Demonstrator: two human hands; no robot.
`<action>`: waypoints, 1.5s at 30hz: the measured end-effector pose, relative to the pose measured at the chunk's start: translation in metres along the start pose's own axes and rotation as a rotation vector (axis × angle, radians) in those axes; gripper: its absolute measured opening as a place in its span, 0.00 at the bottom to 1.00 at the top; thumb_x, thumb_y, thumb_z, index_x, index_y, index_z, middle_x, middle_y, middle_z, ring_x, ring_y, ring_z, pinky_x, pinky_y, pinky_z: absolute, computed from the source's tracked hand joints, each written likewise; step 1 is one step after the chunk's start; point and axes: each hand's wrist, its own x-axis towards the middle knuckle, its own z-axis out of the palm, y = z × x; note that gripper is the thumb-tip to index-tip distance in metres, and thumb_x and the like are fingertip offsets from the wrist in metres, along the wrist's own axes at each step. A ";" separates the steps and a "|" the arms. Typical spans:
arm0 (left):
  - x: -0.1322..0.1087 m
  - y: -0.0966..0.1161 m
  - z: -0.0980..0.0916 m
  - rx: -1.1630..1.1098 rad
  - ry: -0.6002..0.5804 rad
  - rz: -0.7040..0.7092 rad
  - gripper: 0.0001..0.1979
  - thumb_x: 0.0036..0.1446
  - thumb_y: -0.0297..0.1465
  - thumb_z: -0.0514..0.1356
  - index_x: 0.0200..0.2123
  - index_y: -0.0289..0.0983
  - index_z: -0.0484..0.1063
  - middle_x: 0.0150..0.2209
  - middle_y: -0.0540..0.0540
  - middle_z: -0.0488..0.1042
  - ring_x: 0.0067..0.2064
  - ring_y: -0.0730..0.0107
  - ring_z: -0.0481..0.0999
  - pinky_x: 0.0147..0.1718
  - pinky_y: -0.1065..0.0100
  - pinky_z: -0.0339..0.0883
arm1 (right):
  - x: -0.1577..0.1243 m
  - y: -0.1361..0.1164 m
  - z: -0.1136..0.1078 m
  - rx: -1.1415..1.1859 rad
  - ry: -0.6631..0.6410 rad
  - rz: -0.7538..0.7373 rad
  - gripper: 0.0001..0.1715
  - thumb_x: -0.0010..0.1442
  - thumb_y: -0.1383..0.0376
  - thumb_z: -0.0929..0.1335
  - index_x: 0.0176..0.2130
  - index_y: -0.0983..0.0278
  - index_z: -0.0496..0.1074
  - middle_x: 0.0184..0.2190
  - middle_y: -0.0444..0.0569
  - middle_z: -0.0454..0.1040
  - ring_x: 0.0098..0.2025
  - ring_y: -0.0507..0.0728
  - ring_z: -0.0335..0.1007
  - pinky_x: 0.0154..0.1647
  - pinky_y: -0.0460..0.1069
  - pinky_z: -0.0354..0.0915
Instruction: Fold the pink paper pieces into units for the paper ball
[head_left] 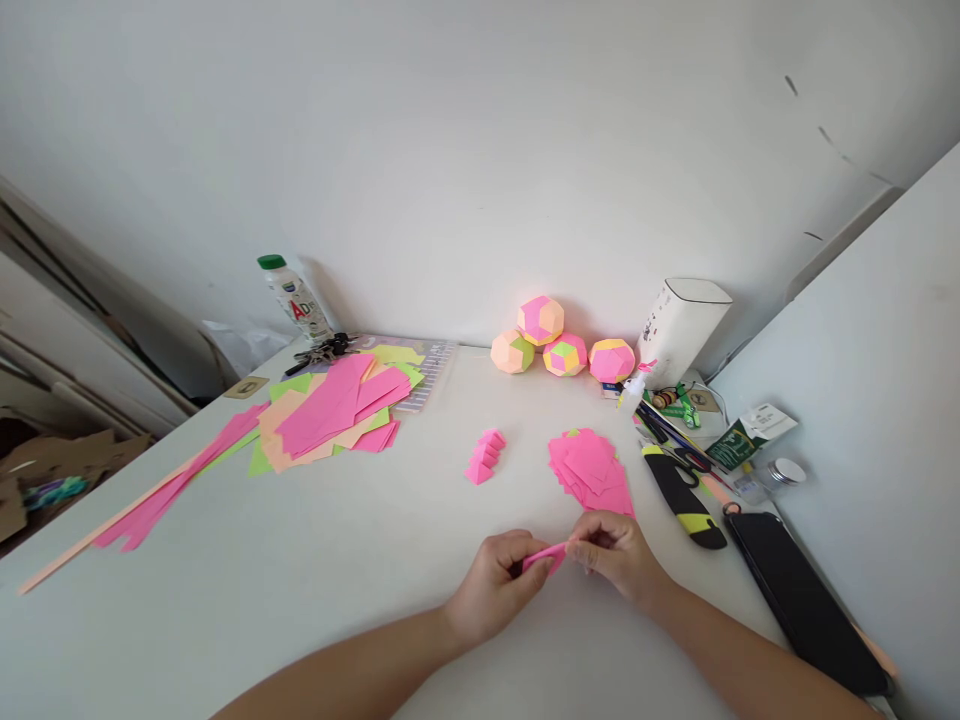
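Observation:
Between my two hands is a small folded piece of pink paper point(554, 556). My left hand point(504, 580) grips its left part, thumb on top and fingers curled beneath. At its right end my right hand point(611, 553) pinches the paper between thumb and fingers. Just beyond my right hand lies a loose pile of pink paper pieces point(589, 467). A short row of folded pink paper units point(487, 457) sits on the white table point(420, 540), farther off and left of that pile.
Several colored paper balls point(540, 320) are stacked by the wall. Pink, peach and green sheets point(330, 410) lie at left, near a white bottle point(296, 300) and keys point(326, 350). At right are a black-and-yellow cutter-like tool point(684, 498), a black phone point(806, 598) and a white container point(682, 330).

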 end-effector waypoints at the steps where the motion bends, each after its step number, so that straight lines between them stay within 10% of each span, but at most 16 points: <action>1: 0.000 0.000 0.000 -0.001 -0.003 -0.001 0.15 0.58 0.37 0.53 0.27 0.34 0.74 0.22 0.50 0.62 0.25 0.76 0.59 0.25 0.73 0.55 | 0.000 -0.001 0.000 0.006 -0.001 0.002 0.12 0.47 0.60 0.74 0.23 0.65 0.72 0.17 0.41 0.67 0.18 0.48 0.60 0.18 0.44 0.58; 22: 0.001 0.001 -0.003 -0.190 -0.010 -0.124 0.15 0.55 0.39 0.55 0.25 0.33 0.70 0.22 0.52 0.59 0.24 0.78 0.55 0.22 0.73 0.51 | -0.004 -0.003 0.000 0.002 -0.054 -0.057 0.17 0.62 0.55 0.62 0.33 0.64 0.71 0.21 0.44 0.68 0.21 0.51 0.61 0.22 0.46 0.60; 45: 0.005 -0.006 -0.002 -0.354 -0.017 -0.187 0.13 0.52 0.38 0.60 0.26 0.33 0.69 0.21 0.52 0.64 0.24 0.78 0.59 0.23 0.73 0.52 | -0.005 0.005 0.004 -0.157 -0.088 -0.082 0.08 0.57 0.63 0.68 0.33 0.65 0.74 0.20 0.42 0.69 0.19 0.49 0.65 0.20 0.44 0.63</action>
